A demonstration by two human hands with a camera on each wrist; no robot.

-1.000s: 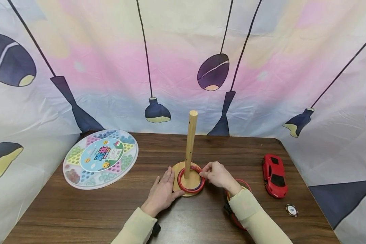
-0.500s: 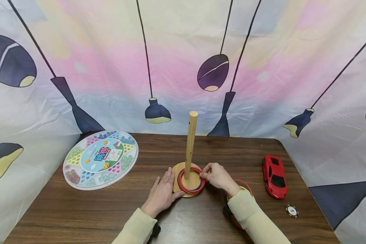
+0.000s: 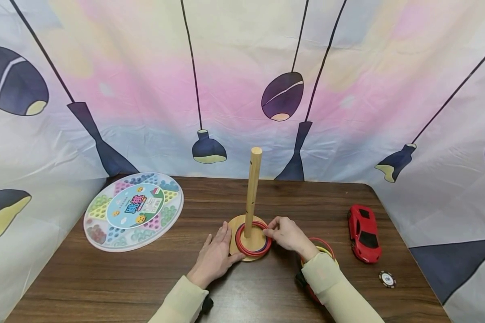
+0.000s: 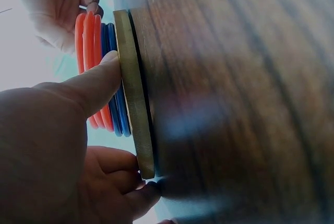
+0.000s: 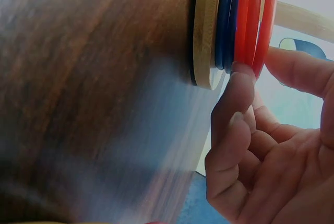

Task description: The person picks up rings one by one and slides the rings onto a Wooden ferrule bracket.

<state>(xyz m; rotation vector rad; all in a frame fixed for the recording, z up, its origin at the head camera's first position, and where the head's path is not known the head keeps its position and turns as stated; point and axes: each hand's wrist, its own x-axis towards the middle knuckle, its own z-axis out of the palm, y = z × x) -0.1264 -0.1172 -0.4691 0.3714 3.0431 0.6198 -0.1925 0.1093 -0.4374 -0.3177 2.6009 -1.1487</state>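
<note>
On the table [image 3: 145, 278], at 12 o'clock from the person, stands the peg [image 3: 252, 193] on its base [image 3: 236, 224], with red rings [image 3: 252, 251] over blue ones. Left hand [image 3: 215, 255] lies at 9 o'clock, fingers straight, thumb pressing the base. Right hand [image 3: 288, 234], at 3 o'clock, pinches the top red ring. I think lifting goes best straight up, level, with the base kept down.

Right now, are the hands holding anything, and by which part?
The right hand pinches the top red ring at its outer rim. The left hand rests against the wooden base edge, thumb on it.
</note>
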